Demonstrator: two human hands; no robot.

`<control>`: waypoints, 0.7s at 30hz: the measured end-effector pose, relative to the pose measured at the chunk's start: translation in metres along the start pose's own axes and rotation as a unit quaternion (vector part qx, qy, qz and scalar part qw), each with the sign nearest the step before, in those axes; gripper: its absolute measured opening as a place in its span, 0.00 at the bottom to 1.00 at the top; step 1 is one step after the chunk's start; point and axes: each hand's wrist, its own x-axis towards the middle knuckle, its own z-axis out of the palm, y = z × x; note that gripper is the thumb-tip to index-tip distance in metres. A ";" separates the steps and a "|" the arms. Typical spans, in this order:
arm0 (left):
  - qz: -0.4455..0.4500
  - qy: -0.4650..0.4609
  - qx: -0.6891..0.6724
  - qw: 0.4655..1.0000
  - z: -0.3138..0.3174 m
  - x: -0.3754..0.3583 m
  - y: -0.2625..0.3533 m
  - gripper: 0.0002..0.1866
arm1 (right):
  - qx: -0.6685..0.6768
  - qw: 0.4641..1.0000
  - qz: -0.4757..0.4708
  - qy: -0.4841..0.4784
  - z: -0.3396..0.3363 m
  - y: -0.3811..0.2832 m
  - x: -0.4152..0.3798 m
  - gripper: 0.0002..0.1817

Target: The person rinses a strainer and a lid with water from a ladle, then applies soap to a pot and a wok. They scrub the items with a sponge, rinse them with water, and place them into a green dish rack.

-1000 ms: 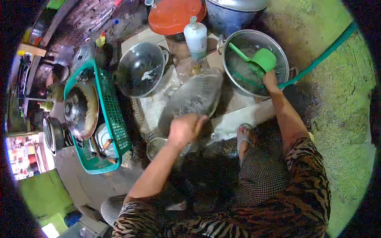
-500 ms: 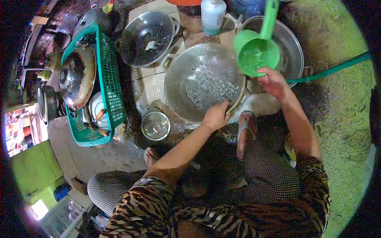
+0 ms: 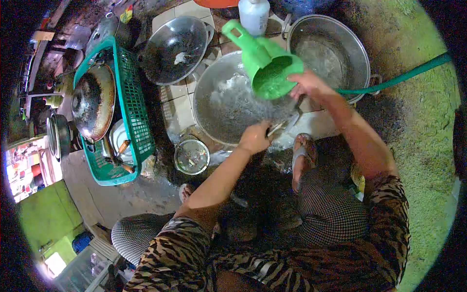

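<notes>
A large metal pan (image 3: 214, 104) holds sudsy-looking water and sits on the tiles. My left hand (image 3: 255, 138) is closed on the near right part of its rim, by the handle. Above the pan's right half, my right hand (image 3: 307, 85) grips the rim of a green dipper (image 3: 260, 61), whose handle points to the upper left. The dipper is tilted, its mouth towards me. Behind my right hand stands a deep metal pot (image 3: 331, 53) with water in it.
A dark wok (image 3: 177, 46) lies at the upper left, beside a teal basket (image 3: 131, 107) of cookware. A small round strainer (image 3: 191, 156) is near my left forearm. A bottle (image 3: 254, 18) stands behind the pan; a green hose (image 3: 413, 76) runs at the right.
My right hand has moved left with the dipper, bringing it over the pan and turning its handle leftwards. My left hand has shifted slightly left with the pan rim, still holding it.
</notes>
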 end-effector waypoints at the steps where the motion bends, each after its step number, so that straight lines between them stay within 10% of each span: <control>1: -0.008 0.009 -0.022 1.000 -0.002 -0.004 0.001 0.26 | -0.008 0.999 -0.042 0.004 -0.010 -0.003 0.003 0.17; 9: 0.034 0.062 -0.086 0.994 -0.006 -0.019 0.013 0.21 | -0.043 0.969 -0.176 0.166 -0.023 -0.022 0.003 0.15; 21: 0.060 0.109 -0.137 0.983 -0.034 -0.017 0.016 0.17 | 0.115 0.981 -0.147 -0.056 0.062 -0.015 -0.001 0.21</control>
